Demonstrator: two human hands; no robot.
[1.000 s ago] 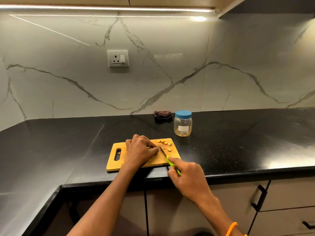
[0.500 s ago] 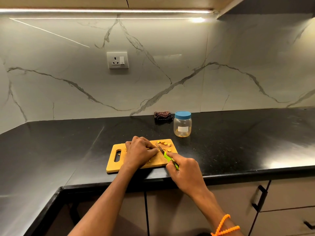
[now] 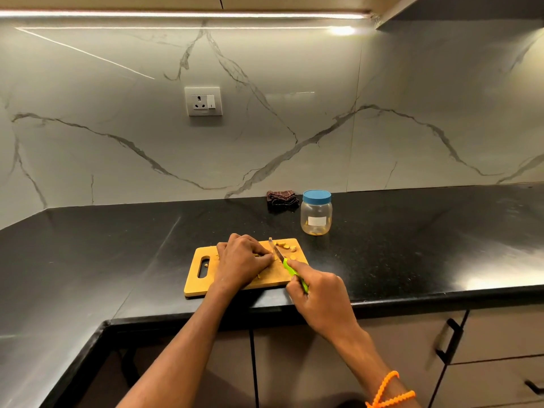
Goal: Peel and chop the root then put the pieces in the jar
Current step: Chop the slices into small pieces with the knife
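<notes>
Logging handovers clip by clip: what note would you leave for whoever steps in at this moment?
Left hand: fingers curled over the root on the board, pinning it.
Right hand: grips the knife, blade down beside the left fingertips.
Cut pieces lie at the board's far right corner.
Jar stands behind the board, lid on, a few pieces inside.
Done: part of the chopping.
Left: finish chopping, open the jar, put the pieces in.

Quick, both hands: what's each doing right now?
Left hand: fingers curled, pinning the root on the cutting board.
Right hand: gripping the knife.
</notes>
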